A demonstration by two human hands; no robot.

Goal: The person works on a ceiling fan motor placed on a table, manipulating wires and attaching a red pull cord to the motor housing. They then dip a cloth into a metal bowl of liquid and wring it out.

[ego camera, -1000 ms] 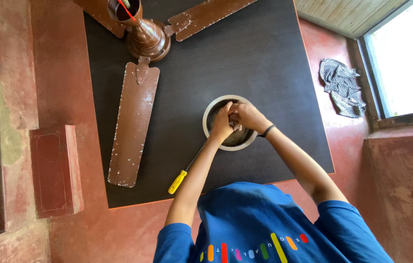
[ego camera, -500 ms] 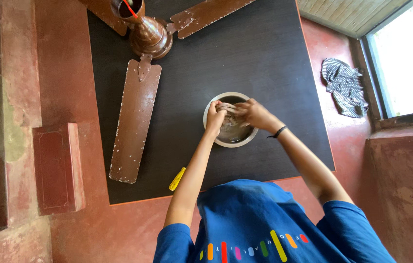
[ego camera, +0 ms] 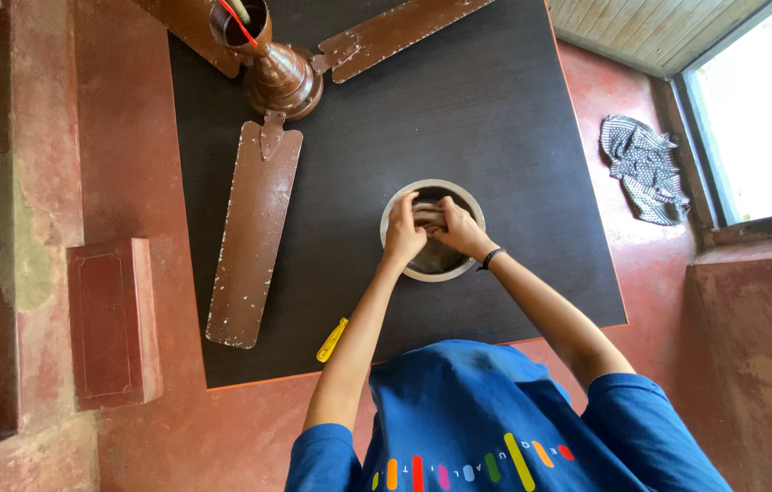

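A round steel bowl (ego camera: pixel 471 197) stands on a black table (ego camera: pixel 495 109). Both my hands are inside it, pressed close together. My left hand (ego camera: pixel 401 237) and my right hand (ego camera: pixel 460 231) curl around a small greyish piece (ego camera: pixel 429 216) over the bowl's middle; what the piece is cannot be made out. A dark band sits on my right wrist. My blue shirt fills the bottom of the view.
A brown ceiling fan lies on the table, its motor (ego camera: pixel 282 78) at the far side and one dusty blade (ego camera: pixel 254 228) left of the bowl. A yellow-handled tool (ego camera: pixel 331 339) lies near the front edge. A red block (ego camera: pixel 113 319) sits left, a patterned cloth (ego camera: pixel 646 169) right.
My hands have shifted from the bowl's far rim to over its middle, still closed together. The fan and the tool have not moved.
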